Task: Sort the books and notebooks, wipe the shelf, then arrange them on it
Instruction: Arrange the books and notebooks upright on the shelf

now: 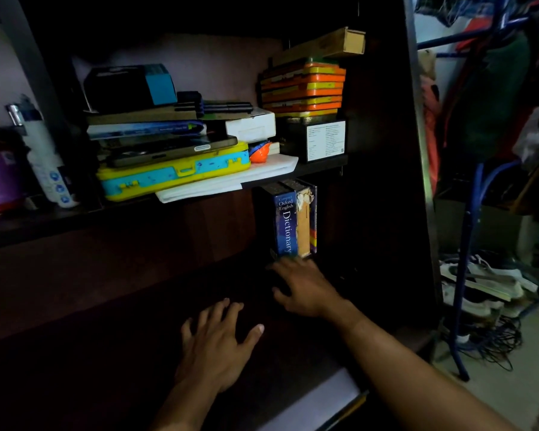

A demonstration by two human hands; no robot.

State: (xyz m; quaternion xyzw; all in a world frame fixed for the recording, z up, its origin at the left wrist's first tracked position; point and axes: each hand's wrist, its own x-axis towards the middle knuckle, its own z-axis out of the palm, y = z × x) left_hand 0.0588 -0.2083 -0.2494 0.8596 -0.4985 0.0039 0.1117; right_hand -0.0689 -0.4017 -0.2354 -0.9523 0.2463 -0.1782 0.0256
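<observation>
The blue dictionary [284,223] stands up straight at the back of the dark lower shelf [106,290], with two thinner books [307,222] pressed beside it. It looks thick, stiff and heavy, so I think I should grab it by its spine. My right hand [305,287] is spread open, fingertips just at its bottom edge, holding nothing. My left hand [215,343] is open too, flat over the shelf.

Dim, deep shadows, warped edges
</observation>
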